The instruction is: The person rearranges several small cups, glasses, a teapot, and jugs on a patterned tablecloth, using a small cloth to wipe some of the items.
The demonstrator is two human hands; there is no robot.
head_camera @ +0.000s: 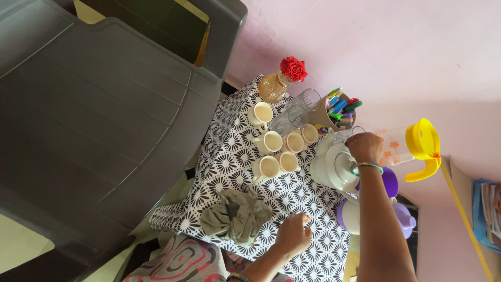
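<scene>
**Right hand at the clear jug, far corner of the worktop**

The clear jug point(399, 146), printed with small flowers and fitted with a yellow lid and handle point(424, 143), lies tipped toward the pink wall point(391, 52) at the far edge of the worktop point(313, 209). Our right hand point(364, 148), a bangle point(367, 166) at its wrist, is curled against the jug's near end. The back of the hand hides the fingers, so we cannot tell whether they grip the jug or only rest on it.

Just below that hand sits a white lidded teapot point(334, 167), touching or nearly touching the wrist. Purple-lidded containers point(404, 216) crowd in beside the forearm.

Our left hand point(293, 234) rests knuckles-down on the black-and-white flowered cloth, loosely clenched, with nothing seen in it. A crumpled grey-green rag point(236, 214) lies just beside it.

Further out:
- a cluster of cream cups point(269, 141)
- clear tumblers point(305, 107)
- a holder of coloured pens point(339, 107)
- an amber vase with a red flower point(274, 86)
- a grey plastic chair point(94, 104) beyond the worktop's edge

Our judgement is that the corner is tight. A firm grip on the jug's body or handle, rather than its slick end, would serve best. The wrist should stay lifted off the teapot lid, and the left hand could brace the cloth so the cups stay put.
</scene>
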